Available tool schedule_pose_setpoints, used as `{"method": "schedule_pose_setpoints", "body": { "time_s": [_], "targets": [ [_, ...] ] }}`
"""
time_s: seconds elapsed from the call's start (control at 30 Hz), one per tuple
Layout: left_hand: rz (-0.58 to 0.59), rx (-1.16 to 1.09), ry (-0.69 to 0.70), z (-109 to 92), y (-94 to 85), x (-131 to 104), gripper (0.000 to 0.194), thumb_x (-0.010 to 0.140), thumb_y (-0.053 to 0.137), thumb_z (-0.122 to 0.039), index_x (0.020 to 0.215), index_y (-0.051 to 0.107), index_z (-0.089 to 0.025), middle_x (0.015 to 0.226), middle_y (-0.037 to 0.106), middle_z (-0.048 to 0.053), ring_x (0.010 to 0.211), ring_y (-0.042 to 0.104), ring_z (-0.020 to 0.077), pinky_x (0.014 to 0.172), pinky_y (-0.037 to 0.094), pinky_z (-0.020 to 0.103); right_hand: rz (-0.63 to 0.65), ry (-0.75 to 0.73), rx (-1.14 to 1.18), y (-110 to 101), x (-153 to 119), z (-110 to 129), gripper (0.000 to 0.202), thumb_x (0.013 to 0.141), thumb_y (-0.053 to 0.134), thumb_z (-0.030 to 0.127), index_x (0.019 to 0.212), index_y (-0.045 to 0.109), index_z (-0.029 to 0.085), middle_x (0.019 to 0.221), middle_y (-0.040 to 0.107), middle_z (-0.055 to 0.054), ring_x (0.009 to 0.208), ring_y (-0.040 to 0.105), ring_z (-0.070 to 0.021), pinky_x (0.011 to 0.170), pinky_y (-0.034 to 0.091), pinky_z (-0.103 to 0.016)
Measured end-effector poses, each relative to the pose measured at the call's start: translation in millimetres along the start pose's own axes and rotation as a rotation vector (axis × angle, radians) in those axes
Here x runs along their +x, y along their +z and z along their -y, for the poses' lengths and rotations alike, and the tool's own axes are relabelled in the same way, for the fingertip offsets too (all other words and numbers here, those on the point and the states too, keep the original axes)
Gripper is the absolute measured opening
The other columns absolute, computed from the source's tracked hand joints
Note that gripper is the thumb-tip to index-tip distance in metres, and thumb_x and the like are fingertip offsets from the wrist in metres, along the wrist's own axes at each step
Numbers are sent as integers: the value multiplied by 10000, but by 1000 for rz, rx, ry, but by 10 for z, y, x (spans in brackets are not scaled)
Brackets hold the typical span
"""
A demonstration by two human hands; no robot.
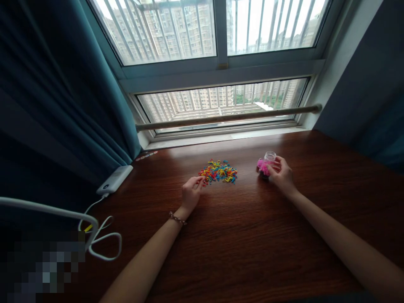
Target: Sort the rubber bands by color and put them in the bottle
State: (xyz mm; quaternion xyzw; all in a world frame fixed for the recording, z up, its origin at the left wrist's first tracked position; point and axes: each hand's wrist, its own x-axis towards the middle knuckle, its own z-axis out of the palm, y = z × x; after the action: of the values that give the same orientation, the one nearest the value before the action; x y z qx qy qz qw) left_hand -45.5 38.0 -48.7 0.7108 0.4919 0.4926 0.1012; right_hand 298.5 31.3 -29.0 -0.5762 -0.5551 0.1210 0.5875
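Note:
A loose pile of small red, yellow, blue and green pieces (219, 171) lies on the brown wooden table. At the pile's left edge, my left hand (191, 191) has its thumb and fingertips pinched together; a small reddish piece seems to be between them, too small to name for sure. To the right of the pile, my right hand (282, 174) has its fingers around a small clear jar (270, 156). Fluffy pink things (263, 166) sit against the jar's left side, with something dark beneath them.
On the table (233, 240), a white device (115, 181) with a white cable (105, 246) lies at the left. Small round stickers (147, 156) are near the blue curtain (104, 97). A rail (227, 119) crosses the window behind the table.

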Motion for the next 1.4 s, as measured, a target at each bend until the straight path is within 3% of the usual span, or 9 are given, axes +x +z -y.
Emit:
{"method": "schedule_pose_setpoints", "body": {
  "time_s": [0.33, 0.53, 0.63, 0.7, 0.77, 0.9, 1.03, 1.2, 1.4],
  "targets": [
    [-41, 58, -119, 114, -27, 80, 189, 776, 525, -283, 908, 614, -183, 876, 630, 47, 818, 591, 169, 732, 477, 299, 24, -26, -63, 29, -45, -79, 588, 668, 629, 330, 1173, 373, 171, 1078, 528, -120, 896, 556, -222, 773, 481, -403],
    [-11, 195, -88, 195, -88, 122, 101, 753, 548, -228, 817, 618, -191, 835, 624, 29, 831, 550, 175, 759, 433, 311, -196, -289, -293, 138, -247, 330, 665, 686, 599, 232, 1266, 281, 164, 1275, 330, -148, 1134, 365, -289, 902, 361, -483],
    [44, 258, -61, 201, -97, 120, 59, 734, 578, -234, 745, 621, -196, 799, 621, 22, 816, 532, 180, 753, 417, 315, 65, -532, -296, 333, -365, 603, 455, 734, 537, 167, 1171, 413, 199, 1138, 469, -93, 1085, 405, -252, 942, 331, -454],
    [73, 277, -45, 184, -94, 114, 65, 731, 587, -250, 742, 627, -199, 794, 618, 22, 814, 522, 181, 747, 412, 315, 258, -591, -269, 515, -402, 694, 340, 759, 497, 144, 1094, 477, 200, 1038, 525, -76, 1004, 452, -231, 906, 376, -407],
    [99, 280, -31, 158, -88, 109, 74, 737, 585, -258, 738, 632, -201, 794, 617, 23, 816, 515, 180, 747, 409, 315, 346, -587, -243, 696, -410, 686, 276, 768, 471, 126, 1034, 513, 190, 973, 546, -75, 954, 471, -224, 865, 406, -379],
    [151, 275, 6, 93, -85, 108, 90, 752, 573, -258, 724, 640, -204, 797, 618, 23, 826, 501, 180, 758, 407, 321, 352, -516, -212, 915, -410, 492, 228, 768, 457, 103, 971, 537, 169, 939, 561, -81, 920, 485, -220, 835, 415, -364],
    [254, 256, 127, 1, -81, 101, 116, 779, 543, -262, 767, 651, -224, 858, 628, 20, 880, 485, 183, 802, 396, 334, 387, -453, -208, 958, -424, 334, 178, 769, 459, 102, 904, 550, 174, 882, 581, -65, 869, 500, -214, 793, 421, -350],
    [390, 306, 285, -95, -51, 61, 179, 812, 483, -217, 913, 629, -239, 956, 631, 17, 926, 470, 192, 822, 374, 355, 374, -389, -245, 968, -421, 299, 154, 772, 461, 110, 857, 567, 182, 823, 587, -48, 811, 507, -201, 747, 414, -328],
    [431, 378, 336, -70, -30, 33, 229, 805, 456, -165, 961, 611, -232, 970, 623, 33, 945, 486, 200, 816, 385, 356, 397, -406, -279, 969, -438, 316, 156, 753, 463, 108, 806, 586, 188, 803, 593, -47, 810, 514, -198, 747, 412, -312]
  ]
}}
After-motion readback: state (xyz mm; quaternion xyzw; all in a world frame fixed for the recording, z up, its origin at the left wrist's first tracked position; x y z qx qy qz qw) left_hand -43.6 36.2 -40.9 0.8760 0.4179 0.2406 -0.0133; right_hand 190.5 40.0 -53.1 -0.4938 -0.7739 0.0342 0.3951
